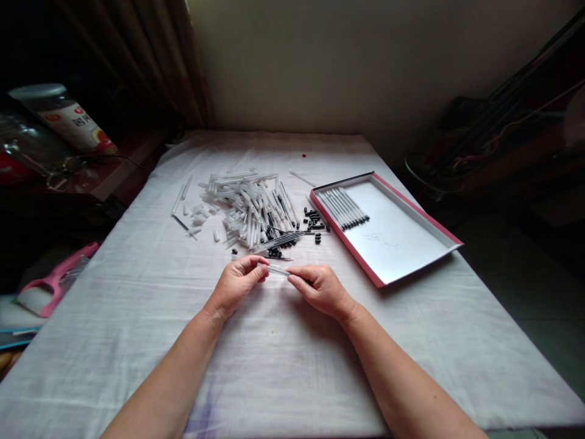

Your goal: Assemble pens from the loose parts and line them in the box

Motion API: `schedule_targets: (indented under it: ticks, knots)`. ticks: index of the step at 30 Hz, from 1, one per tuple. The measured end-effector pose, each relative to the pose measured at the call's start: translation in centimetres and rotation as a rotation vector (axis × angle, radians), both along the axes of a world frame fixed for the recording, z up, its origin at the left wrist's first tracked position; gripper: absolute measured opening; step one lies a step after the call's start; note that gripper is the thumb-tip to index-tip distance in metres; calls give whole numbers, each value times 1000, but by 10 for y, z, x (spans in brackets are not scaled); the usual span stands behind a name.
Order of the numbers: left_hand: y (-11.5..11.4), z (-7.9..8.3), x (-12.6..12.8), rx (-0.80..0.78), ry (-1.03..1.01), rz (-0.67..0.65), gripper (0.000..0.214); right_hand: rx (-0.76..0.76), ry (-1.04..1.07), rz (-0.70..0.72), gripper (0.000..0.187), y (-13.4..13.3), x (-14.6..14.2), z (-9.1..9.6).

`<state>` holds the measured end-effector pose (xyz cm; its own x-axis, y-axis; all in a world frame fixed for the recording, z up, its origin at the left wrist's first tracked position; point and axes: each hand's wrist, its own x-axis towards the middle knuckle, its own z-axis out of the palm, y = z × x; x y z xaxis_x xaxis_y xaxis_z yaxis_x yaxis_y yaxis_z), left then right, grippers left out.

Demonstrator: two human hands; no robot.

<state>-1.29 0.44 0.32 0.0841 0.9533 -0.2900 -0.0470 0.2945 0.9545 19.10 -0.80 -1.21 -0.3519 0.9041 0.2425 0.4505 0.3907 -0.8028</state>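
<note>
My left hand (242, 281) and my right hand (320, 289) hold a clear pen (278, 270) between them, level above the cloth. The left fingers pinch one end, and the right thumb and fingers close round the other. Just beyond lies a heap of translucent pen barrels (256, 210), with small white caps (200, 213) at its left. Thin dark refills (283, 239) rest on the near side of the heap. Short black plugs (315, 219) are scattered to its right. A row of pens with black ends (342, 208) lies inside a shallow box lid (350, 251).
White cloth covers the table (256, 366). A tiny red piece (304, 155) sits near its far edge. On the left are pink-handled scissors (57, 280) and a labelled jar (68, 119) on a side shelf. A wall (297, 73) rises behind the table.
</note>
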Motion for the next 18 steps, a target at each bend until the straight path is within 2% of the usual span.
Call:
schedule_targets:
  ticks: [11,15,18]
  knots:
    - [1,1,2,43,25,24,51,11,-62,-42,22,0,-2,10]
    - [3,0,-4,43,-48,68,62,125,-46,-231,24,10,18,23]
    - [5,-1,-8,13,-83,73,58,176,-33,-467,27,35,58,34]
